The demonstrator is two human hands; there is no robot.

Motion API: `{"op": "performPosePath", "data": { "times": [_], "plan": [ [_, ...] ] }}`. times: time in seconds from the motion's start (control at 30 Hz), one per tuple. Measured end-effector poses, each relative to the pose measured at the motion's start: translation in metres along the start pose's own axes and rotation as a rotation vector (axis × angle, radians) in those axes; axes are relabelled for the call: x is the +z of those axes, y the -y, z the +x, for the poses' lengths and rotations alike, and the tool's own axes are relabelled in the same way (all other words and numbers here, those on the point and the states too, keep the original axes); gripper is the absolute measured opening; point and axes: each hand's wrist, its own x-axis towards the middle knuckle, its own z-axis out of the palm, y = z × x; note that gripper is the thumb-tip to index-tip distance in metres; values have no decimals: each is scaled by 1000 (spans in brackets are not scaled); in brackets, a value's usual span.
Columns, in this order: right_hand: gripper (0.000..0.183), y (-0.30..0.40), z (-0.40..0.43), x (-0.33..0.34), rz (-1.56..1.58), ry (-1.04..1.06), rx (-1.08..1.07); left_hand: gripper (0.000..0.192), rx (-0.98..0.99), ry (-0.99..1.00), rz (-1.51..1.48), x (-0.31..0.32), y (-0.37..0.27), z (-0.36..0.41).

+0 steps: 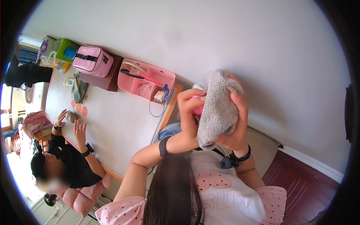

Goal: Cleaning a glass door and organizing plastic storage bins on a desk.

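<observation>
In front of my chest, both hands are raised close together. My left hand (189,114) curls its fingers around a bright pink object (197,105), mostly covered by the fingers and a cloth. A white part (198,86) shows at its top; what the object is I cannot tell. My right hand (238,121) grips a grey fleecy cloth (219,108), thumb and fingers pressing it from the right side. The cloth lies against the pink object and hides its right side.
Left of me stands a white table (121,121) with a pink organizer (146,78) holding a hairbrush, a pink cosmetic case (92,60) on a brown box (104,83), and a green bag (78,87). Another person (76,166) sits at the table. A white wall (239,36) rises ahead.
</observation>
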Motion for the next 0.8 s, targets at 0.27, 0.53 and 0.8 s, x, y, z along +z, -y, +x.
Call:
{"op": "performPosePath", "data": {
  "times": [0.27,0.53,0.8],
  "plan": [
    [48,-19,-27,-6,97,34,388,32,-409,-443,-146,-18,31,15],
    [45,-22,-72,-56,-68,-217,549,31,-1033,-782,-518,-105,133,-20],
    [45,-17,-83,-56,43,-492,640,27,-1215,-741,-687,-130,198,-45]
  ]
}}
